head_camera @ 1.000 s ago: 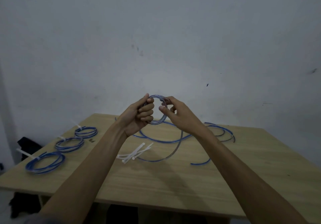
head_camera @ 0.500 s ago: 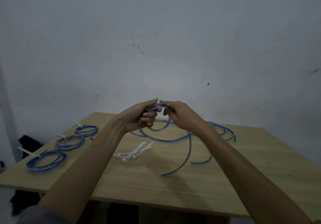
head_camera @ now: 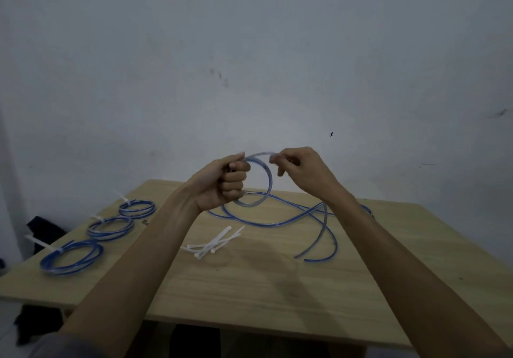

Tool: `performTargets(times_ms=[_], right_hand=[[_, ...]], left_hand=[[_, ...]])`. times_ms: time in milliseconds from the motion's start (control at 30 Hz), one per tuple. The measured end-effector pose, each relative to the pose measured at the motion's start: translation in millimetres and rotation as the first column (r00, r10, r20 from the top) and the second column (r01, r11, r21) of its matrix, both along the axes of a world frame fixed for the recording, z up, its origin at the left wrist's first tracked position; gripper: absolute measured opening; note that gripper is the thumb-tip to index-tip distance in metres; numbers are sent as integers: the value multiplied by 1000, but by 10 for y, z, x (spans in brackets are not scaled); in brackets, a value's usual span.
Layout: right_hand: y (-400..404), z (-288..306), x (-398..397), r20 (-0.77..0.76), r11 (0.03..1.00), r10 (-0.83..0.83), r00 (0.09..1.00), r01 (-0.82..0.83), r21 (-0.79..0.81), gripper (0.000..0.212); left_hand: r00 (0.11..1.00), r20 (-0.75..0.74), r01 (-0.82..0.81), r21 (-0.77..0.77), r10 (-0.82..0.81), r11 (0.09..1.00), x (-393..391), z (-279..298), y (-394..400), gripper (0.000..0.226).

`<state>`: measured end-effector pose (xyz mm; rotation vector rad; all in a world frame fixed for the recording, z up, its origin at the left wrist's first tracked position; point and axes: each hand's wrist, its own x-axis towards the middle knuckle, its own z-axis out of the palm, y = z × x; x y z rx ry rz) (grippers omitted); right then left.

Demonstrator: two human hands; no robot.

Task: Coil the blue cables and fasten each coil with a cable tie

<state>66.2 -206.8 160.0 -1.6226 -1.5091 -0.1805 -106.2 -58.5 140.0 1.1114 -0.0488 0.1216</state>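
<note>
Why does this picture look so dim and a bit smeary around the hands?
Head view: dim, flat light, soft shadows on the table; the loop of blue cable between left hand and right hand is motion-blurred; wide-angle lens bows the table edges.

Above the counter (head_camera: pixel 277 296), the left hand (head_camera: pixel 222 182) grips a small loop of blue cable (head_camera: pixel 268 182) in its fist, while the right hand (head_camera: pixel 301 171) pinches the loop's top, apparently between thumb and fingertips. The cable's slack trails across the counter. White cable ties (head_camera: pixel 213 244) lie near three tied coils (head_camera: pixel 111 227).
</note>
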Motion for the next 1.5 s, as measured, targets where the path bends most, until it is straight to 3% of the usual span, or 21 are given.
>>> performTargets(times_ms=[133, 267, 367, 500, 600, 767, 867, 967, 1200, 1367, 1433, 1500], right_hand=[[62, -265, -32, -38, 985, -83, 996, 88, 151, 34], [115, -526, -92, 1, 967, -132, 991, 129, 219, 24], [160, -613, -56, 92, 986, -106, 990, 93, 136, 16], [155, -659, -135, 206, 989, -21, 978, 51, -139, 29], [160, -675, -263, 282, 975, 27, 959, 38, -221, 27], [152, -662, -465, 233, 985, 98, 967, -61, -160, 22], [175, -670, -484, 116, 990, 115, 987, -104, -97, 32], [143, -611, -533, -22, 983, 115, 993, -117, -139, 37], [80, -586, -496, -177, 963, 146, 973, -181, -200, 39], [115, -640, -445, -296, 978, 85, 951, -136, -156, 50], [75, -587, -429, -235, 959, 44, 971, -107, -263, 48], [-29, -491, -372, -65, 916, 19, 998, -43, -399, 37]], left_hand=[[957, 271, 169, -238, -102, 957, -23, 83, 105, 40], [916, 387, 70, -416, 107, 907, -59, 191, 142, 39], [880, 384, -75, -468, 280, 880, -57, 231, 176, 39], [846, 332, -244, -454, 416, 857, 24, 178, 210, 39], [823, 290, -353, -413, 489, 839, 82, 112, 208, 40], [838, 203, -435, -313, 507, 844, 123, -22, 220, 36], [846, 184, -457, -234, 500, 858, 125, -85, 153, 36], [845, 192, -484, -124, 499, 866, 158, -126, -11, 39], [819, 180, -571, 346, 545, 744, 283, -225, -363, 44], [842, 173, -533, 405, 511, 742, 306, -304, -329, 45], [828, 172, -554, 399, 534, 731, 342, -318, -290, 45], [812, 175, -578, 374, 557, 725, 351, -322, -220, 44]])
